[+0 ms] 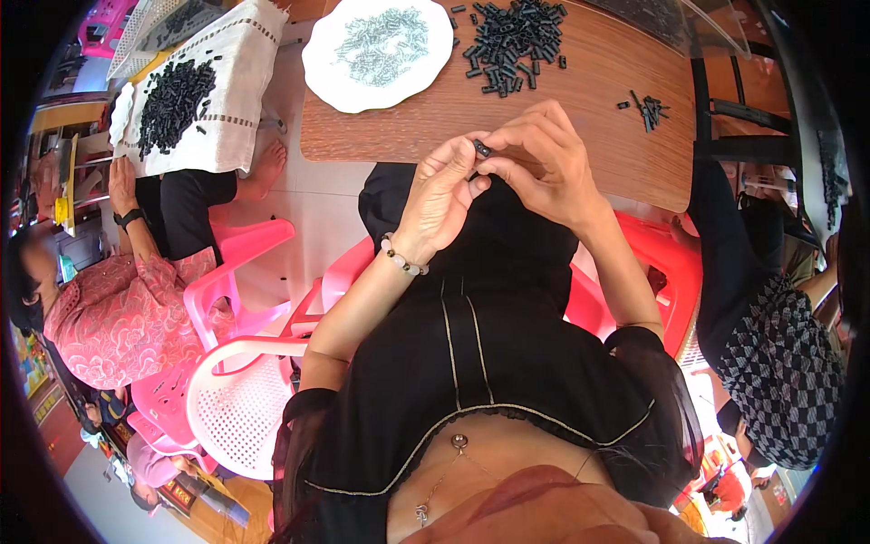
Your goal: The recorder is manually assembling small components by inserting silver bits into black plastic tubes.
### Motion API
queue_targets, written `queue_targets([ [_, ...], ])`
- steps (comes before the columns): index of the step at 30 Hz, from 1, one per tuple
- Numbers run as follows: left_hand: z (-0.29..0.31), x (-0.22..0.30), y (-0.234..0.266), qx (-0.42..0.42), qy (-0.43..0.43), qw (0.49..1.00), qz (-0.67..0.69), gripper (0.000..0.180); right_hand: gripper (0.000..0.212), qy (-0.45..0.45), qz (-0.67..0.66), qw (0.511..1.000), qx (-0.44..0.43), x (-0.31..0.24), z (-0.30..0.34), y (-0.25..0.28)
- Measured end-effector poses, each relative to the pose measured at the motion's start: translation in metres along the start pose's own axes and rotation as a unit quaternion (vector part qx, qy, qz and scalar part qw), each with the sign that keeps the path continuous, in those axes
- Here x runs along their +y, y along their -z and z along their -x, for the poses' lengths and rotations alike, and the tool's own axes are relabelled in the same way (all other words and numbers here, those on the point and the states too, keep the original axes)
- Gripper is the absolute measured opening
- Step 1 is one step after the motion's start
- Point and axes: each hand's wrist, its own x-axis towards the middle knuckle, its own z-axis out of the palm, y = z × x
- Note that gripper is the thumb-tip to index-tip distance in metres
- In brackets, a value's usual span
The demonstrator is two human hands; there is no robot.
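A small black plastic part is pinched between the fingertips of both hands, just off the near edge of the table. My left hand grips it from the left, with a beaded bracelet on that wrist. From the other side, the thumb and forefinger of my right hand close on the same part. Beyond them, a heap of black plastic parts lies on the brown table. A white scalloped plate holds many small clear pieces. To the right lies a small cluster of black pieces.
At the left, a co-worker in a patterned pink top sits at a cloth-covered table bearing another black heap. Pink and red plastic chairs stand around me. Another person in checked clothing is at the right.
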Motion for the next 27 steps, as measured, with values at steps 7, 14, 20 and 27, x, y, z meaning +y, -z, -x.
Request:
queue_targets([
  [7, -0.001, 0.001, 0.009, -0.011, 0.053, 0.997, 0.060, 0.024, 0.033, -0.008, 0.019, 0.999, -0.035, -0.004, 0.001, 0.003],
  [14, -0.001, -0.007, 0.011, -0.022, 0.080, 0.995, 0.058, 0.023, 0.030, -0.036, -0.037, 0.998, -0.039, -0.001, 0.004, 0.002],
  [20, -0.002, -0.009, 0.010, -0.016, 0.102, 0.991, 0.084, 0.025, 0.027, -0.059, -0.049, 0.994, -0.077, 0.004, 0.004, 0.005],
  [27, 0.000, -0.004, 0.008, -0.023, 0.118, 0.991, 0.064, 0.029, 0.022, -0.066, -0.064, 0.994, -0.066, 0.006, 0.006, 0.003],
])
